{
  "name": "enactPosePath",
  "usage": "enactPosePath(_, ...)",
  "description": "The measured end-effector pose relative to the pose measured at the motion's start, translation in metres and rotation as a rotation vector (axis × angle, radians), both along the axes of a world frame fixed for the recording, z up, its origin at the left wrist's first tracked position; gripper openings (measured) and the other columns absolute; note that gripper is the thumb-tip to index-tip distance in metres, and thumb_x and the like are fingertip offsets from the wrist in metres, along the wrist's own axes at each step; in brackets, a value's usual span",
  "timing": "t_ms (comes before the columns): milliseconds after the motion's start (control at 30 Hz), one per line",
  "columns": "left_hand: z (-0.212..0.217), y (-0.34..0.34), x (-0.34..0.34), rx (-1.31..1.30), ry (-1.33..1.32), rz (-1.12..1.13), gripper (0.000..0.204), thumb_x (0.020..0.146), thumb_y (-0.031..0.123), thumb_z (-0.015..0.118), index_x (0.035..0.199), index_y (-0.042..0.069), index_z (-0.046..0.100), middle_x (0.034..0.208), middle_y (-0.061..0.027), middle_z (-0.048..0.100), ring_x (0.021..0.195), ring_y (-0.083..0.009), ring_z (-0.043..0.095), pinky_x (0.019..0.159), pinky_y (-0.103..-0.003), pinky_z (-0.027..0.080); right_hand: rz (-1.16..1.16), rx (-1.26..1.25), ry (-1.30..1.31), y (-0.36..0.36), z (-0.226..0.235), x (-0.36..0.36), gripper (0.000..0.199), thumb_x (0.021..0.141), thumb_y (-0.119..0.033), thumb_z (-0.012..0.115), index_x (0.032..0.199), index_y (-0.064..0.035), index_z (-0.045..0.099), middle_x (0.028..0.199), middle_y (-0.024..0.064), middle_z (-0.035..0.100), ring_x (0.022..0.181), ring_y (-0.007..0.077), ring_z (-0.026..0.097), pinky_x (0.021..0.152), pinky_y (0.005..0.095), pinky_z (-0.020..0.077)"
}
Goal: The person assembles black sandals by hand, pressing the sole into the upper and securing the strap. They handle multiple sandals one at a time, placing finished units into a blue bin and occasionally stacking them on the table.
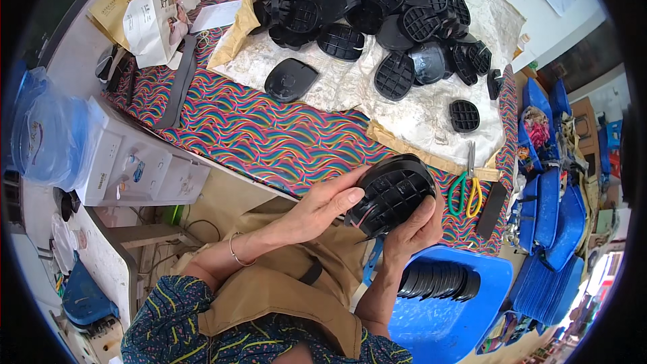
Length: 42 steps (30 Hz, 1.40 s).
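Black pad point(396, 195), its long axis slanting up toward the right, lies between left hand point(317, 209) and right hand point(412, 230), both half-curled, gripping its edges (neither clearly nearer).

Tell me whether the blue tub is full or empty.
Partly filled: a row of black pieces sits in the blue tub, with blue plastic showing beside them.

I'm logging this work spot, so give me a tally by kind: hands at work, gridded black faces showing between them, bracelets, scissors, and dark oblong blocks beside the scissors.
Hands: 2 (left hand, right hand)
Gridded black piece, face showing: 1
Bracelet: 1
Scissors: 1
Dark oblong block: 1
Total: 6
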<state>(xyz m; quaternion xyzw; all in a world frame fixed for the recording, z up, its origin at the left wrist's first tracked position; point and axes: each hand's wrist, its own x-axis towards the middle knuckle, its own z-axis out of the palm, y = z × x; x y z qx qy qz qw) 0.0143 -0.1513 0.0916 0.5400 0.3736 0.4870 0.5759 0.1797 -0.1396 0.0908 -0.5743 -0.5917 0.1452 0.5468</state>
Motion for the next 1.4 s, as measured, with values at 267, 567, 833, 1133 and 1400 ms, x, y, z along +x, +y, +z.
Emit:
enactPosePath(267,-0.027,-0.005,0.012,0.305,0.355,0.335,0.036,0.101,0.014,0.051,0.130,-0.007,0.052,0.098,-0.0267,0.067,0.086,-0.0375,0.069,0.071,-0.039,0.053,0.020,0.016,-0.011,-0.007,-0.004,-0.005,0.041,0.107,-0.026,0.039,0.116,0.0064,0.063,0.100,0.0150,0.070,0.086,0.0202,0.066,0.077,0.0307,0.0508)
enactPosePath(567,-0.008,0.020,0.002,0.368,0.255,0.208,0.035,0.103,0.018,0.049,0.128,-0.005,0.055,0.088,-0.0215,0.067,0.071,-0.0339,0.067,0.064,-0.038,0.051,0.065,0.056,-0.046,-0.009,-0.016,0.000,0.039,0.106,-0.023,0.041,0.115,0.0085,0.063,0.099,0.0154,0.071,0.084,0.0212,0.067,0.078,0.0311,0.0515)
enactPosePath(833,0.002,0.016,-0.002,0.155,0.193,0.095,0.035,0.099,0.018,0.057,0.127,-0.004,0.056,0.101,-0.0177,0.069,0.092,-0.0247,0.068,0.080,-0.035,0.052,0.068,0.027,-0.021,-0.010,-0.023,-0.003,0.041,0.106,-0.023,0.041,0.116,0.0096,0.063,0.101,0.0162,0.071,0.087,0.0223,0.068,0.080,0.0331,0.0520)
enactPosePath(1133,-0.002,0.023,-0.031,0.051,0.169,-0.069,0.051,0.086,0.006,0.070,0.135,0.002,0.055,0.120,-0.0084,0.068,0.111,-0.0153,0.063,0.096,-0.031,0.049,0.461,-0.353,0.083,-0.017,-0.009,0.006,0.049,0.105,-0.032,0.044,0.135,0.0051,0.055,0.127,0.0203,0.063,0.116,0.0239,0.061,0.100,0.0334,0.0455)
enactPosePath(1400,0.008,0.032,-0.043,0.044,0.343,-0.338,0.074,0.082,0.016,0.075,0.144,-0.003,0.040,0.134,-0.0219,0.057,0.125,-0.0300,0.056,0.105,-0.040,0.044,0.823,-0.499,0.068,0.035,0.028,0.024,0.026,0.098,-0.017,0.058,0.114,-0.0006,0.071,0.094,0.0145,0.074,0.083,0.0147,0.069,0.077,0.0290,0.0530)
